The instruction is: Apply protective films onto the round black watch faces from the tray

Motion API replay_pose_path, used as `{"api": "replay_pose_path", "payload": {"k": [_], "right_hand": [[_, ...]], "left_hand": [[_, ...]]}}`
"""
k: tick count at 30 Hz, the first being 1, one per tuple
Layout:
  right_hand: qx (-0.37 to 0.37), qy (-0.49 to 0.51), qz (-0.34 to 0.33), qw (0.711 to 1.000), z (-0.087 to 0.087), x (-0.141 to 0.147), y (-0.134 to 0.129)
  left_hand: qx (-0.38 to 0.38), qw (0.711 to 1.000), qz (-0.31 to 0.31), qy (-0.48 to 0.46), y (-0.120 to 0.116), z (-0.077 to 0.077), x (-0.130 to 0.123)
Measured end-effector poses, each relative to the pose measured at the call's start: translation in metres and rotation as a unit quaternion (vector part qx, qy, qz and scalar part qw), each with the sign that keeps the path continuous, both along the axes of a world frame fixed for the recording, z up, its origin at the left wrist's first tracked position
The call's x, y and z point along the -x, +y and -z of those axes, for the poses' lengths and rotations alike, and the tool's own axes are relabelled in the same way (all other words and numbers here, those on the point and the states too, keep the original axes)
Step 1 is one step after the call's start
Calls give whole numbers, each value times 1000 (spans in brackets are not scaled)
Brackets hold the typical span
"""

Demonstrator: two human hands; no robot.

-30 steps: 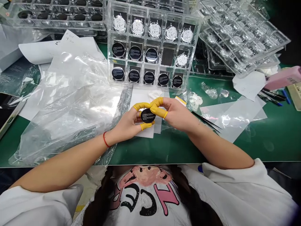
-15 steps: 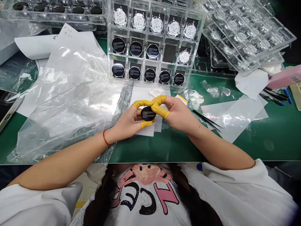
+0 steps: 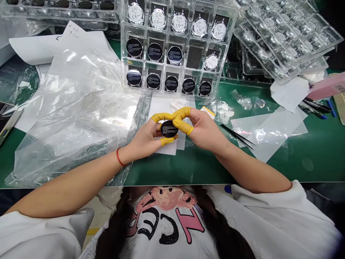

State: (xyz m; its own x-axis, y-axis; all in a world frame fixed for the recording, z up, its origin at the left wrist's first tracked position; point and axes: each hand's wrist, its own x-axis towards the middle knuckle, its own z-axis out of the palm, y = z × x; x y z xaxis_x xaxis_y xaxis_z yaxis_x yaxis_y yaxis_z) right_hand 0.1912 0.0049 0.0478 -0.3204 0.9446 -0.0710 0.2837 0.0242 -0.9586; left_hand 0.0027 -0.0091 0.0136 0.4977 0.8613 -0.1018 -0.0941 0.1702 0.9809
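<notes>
We have a narrow pinch: the left hand (image 3: 142,138) holds the round black disc (image 3: 169,128) by its rim between thumb and fingers, with yellow finger cots (image 3: 161,117) on the tips. The right hand (image 3: 205,131) comes in from the other side, its cots against the disc's upper right edge (can't tell if it bears load or only steadies). The printed face stays up and mostly uncovered, likely so we can read or reach it. The cots likely keep skin off that face.

The disc sits over a white paper sheet (image 3: 164,108), close in front of the clear plastic tray (image 3: 122,43). Our wrists stay well apart while the fingertips meet, likely for a steady hold. A red string bracelet (image 3: 118,157) sits on the left wrist.

The tray stands within easy reach, 3 rows of 5 cells. The top row holds silver discs (image 3: 135,13) with CE marks, and the lower 2 rows are mostly black discs. 1 middle cell shows only a dark card (image 3: 194,57). More trays (image 3: 285,36) are piled at upper right. Black tweezers (image 3: 237,136) lie just right of the right hand, handy on a clear film sheet (image 3: 272,135). A clear plastic bag (image 3: 81,118) lies left, all on a green mat (image 3: 309,154).
</notes>
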Motion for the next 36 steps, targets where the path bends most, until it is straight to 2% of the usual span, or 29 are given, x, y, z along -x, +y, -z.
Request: {"api": "replay_pose_path", "payload": {"k": [16, 19, 21, 23, 24, 26, 28, 29, 31, 33, 34, 36], "right_hand": [[-46, -37, 2, 998, 0, 3, -3], [-119, -89, -12, 989, 0, 0, -1], [-216, -178, -5, 960, 0, -11, 4], [-273, -305, 24, 912, 0, -29, 12], [-265, -375, 39, 887, 1, -39, 15], [-189, -509, 54, 838, 4, -59, 20], [-95, -588, 57, 801, 9, -73, 21], [-58, -605, 62, 792, 12, -77, 21], [-14, -603, 84, 793, 15, -81, 18], [-9, -574, 106, 812, 16, -79, 14], [-26, -548, 119, 827, 16, -75, 12], [-107, -464, 138, 868, 13, -65, 7]], "left_hand": [[20, 1000, 6, -5, -1, 4, 2], [32, 999, 0, -2, -1, 4, 1], [42, 999, -12, 6, 0, 4, 1], [54, 998, -25, 24, 1, 4, 1], [59, 997, -29, 35, 2, 5, 1], [71, 995, -35, 53, 5, 6, 0], [79, 994, -38, 58, 6, 7, 0], [82, 994, -39, 55, 7, 8, 0], [82, 995, -38, 46, 7, 11, 0], [79, 995, -38, 43, 7, 14, 0], [77, 995, -37, 44, 6, 15, 0], [75, 996, -33, 48, 6, 16, 0]]}}
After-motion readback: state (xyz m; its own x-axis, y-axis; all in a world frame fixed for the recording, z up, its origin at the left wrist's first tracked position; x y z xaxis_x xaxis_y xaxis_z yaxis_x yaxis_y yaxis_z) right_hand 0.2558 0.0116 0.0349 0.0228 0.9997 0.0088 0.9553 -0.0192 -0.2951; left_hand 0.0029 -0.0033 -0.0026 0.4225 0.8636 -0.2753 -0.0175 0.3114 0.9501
